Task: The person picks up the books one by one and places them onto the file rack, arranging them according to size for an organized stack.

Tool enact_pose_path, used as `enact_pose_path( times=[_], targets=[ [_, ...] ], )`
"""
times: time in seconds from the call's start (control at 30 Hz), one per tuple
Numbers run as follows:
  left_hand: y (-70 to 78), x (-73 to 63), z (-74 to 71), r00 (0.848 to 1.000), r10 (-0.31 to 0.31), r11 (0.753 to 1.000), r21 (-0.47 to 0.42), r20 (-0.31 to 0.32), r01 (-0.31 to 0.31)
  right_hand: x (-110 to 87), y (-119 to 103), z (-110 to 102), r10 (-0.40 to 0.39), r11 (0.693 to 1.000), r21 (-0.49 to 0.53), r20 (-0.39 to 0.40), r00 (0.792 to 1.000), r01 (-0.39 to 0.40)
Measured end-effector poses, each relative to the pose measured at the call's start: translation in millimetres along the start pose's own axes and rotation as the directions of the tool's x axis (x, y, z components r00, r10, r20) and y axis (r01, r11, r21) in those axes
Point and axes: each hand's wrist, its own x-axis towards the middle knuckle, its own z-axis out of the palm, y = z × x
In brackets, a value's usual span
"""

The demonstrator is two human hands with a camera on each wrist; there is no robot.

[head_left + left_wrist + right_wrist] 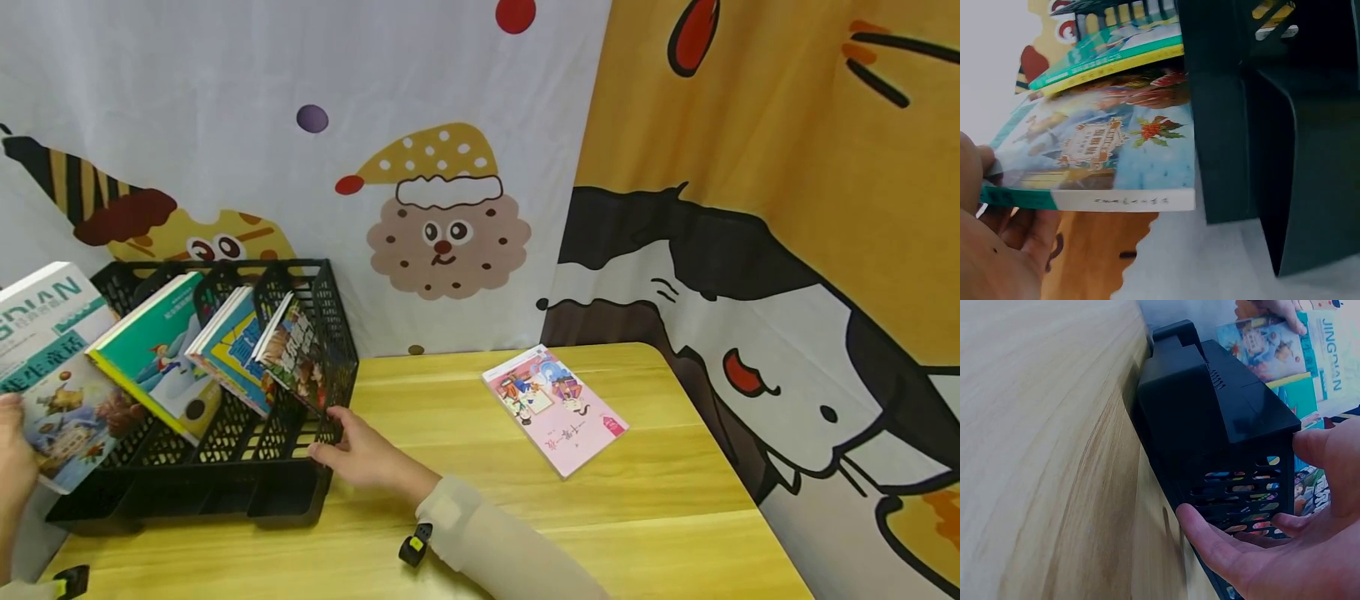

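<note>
A thick book (pixel 71 425) with a white and teal cover is in my left hand (pixel 13 475), at the far left. In the left wrist view, the thumb lies over the cover and the fingers (pixel 1038 240) are beneath it. The book slants over the left end of a black book rack (pixel 225 492). My right hand (pixel 371 454) grips the rack's front right corner, its fingers against the slotted side wall in the right wrist view. Leaning in the rack's slots are a green book (pixel 168 358), blue-and-yellow books (pixel 236 346) and dark-covered books (pixel 296 346).
A pink book (pixel 555 408) lies flat on the wooden table (pixel 420 417), right of the rack. Behind the table hangs a curtain (pixel 450 75) with cartoon prints. The table's right edge slopes away beside the printed cloth.
</note>
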Motion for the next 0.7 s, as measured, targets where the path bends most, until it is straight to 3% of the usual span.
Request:
enact_pose_path(
  times=[0.17,0.3,0.37,0.43,0.47,0.53,0.6,0.63,0.7],
  targets=[
    [25.9,2.6,2.2,0.993,-0.12,0.993,0.002,0.005,0.12,0.5,-1,-1,-0.001,1.0,-0.007,0.002,1.0,0.002],
    [47.3,-1.9,4.5,0.992,-0.081,0.996,0.032,-0.101,0.084,-0.1,0,-1,0.004,1.0,-0.015,0.004,1.0,-0.004],
    [54.6,-1.1,6.6,0.993,-0.052,0.998,0.025,-0.106,0.055,0.2,0,-1,0.004,1.0,-0.015,0.004,1.0,-0.004],
    [58.9,1.2,9.9,0.996,-0.021,1.0,0.001,-0.084,0.021,0.8,1,-1,0.001,1.0,-0.015,0.005,1.0,-0.001],
    [61.3,2.2,10.8,0.998,-0.035,0.999,0.007,-0.055,0.036,1.1,1,-1,-0.002,1.0,-0.012,0.006,1.0,0.002],
    [64.6,4.9,12.4,0.994,-0.103,0.995,0.009,0.028,0.103,1.6,1,-2,-0.006,1.0,-0.004,0.009,1.0,0.006],
    [66.7,7.1,15.1,0.981,-0.169,0.985,0.055,0.098,0.164,1.7,0,-2,-0.008,1.0,0.003,0.014,1.0,0.008],
    [67.1,7.8,16.7,0.969,-0.215,0.975,0.092,0.119,0.204,1.6,0,-2,-0.007,1.0,0.006,0.015,1.0,0.007],
    [67.4,8.6,20.8,0.96,-0.246,0.963,0.145,0.133,0.227,1.3,0,-3,-0.007,1.0,0.011,0.015,1.0,0.007]
  ],
)
